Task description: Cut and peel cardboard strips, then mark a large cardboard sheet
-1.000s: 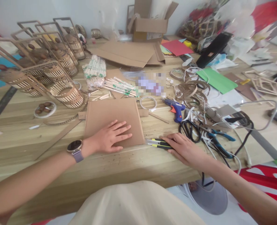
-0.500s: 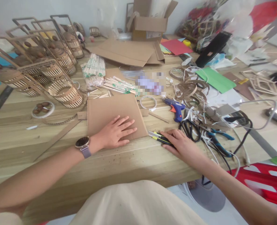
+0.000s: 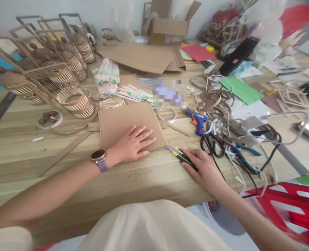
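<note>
Cardboard (image 3: 126, 119), just towards nine o'clock of centre, looks light and stiff but creasable, best taken by its edges, with the left hand (image 3: 132, 147) spread flat on it and the right hand (image 3: 205, 167), at four o'clock, gripping a knife (image 3: 182, 157).

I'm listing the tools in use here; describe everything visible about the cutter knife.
The cutter knife is slim and straight, black with yellow-green edging, its body apparently plastic, with a silvery metal front end. The right hand grips it, hiding part of the body. It slants across the wooden tabletop, tip at the cardboard piece's near right corner; whether they touch is unclear.
</note>
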{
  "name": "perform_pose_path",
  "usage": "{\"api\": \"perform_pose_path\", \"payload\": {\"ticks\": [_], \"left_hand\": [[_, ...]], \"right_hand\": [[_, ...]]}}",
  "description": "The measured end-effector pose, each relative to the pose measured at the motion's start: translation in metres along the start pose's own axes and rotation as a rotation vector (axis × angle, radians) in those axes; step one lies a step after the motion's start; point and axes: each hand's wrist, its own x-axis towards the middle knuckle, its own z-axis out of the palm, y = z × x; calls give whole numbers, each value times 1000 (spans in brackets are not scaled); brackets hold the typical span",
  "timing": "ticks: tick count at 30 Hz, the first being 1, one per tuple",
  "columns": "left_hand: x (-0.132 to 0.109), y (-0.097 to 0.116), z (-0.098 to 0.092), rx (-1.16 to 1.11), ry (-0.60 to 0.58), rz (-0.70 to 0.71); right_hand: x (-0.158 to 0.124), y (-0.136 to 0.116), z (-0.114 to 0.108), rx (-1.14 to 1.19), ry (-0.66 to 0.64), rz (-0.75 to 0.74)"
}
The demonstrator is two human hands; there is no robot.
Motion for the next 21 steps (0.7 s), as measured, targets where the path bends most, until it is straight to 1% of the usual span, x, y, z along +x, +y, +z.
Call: {"api": "perform_pose_path", "payload": {"ticks": [3, 5, 7, 9, 12, 16, 21], "left_hand": [[11, 2, -4, -36, -13, -56], [11, -6, -9, -89, -38, -30], [2, -20, -14, -130, -51, 35], [-13, -35, -16, -75, -45, 78], [-31, -50, -9, 12, -23, 105], [-35, -51, 2, 32, 20, 94], [-32, -49, 3, 4, 66, 89]], "right_hand": [[13, 7, -5, 0, -4, 29], [20, 12, -7, 11, -13, 28], [23, 16, -7, 30, -3, 23], [24, 18, -6, 49, 8, 22], [25, 18, -5, 70, 11, 32], [21, 15, -5, 74, 17, 44], [5, 5, -1, 86, 37, 31]]}}
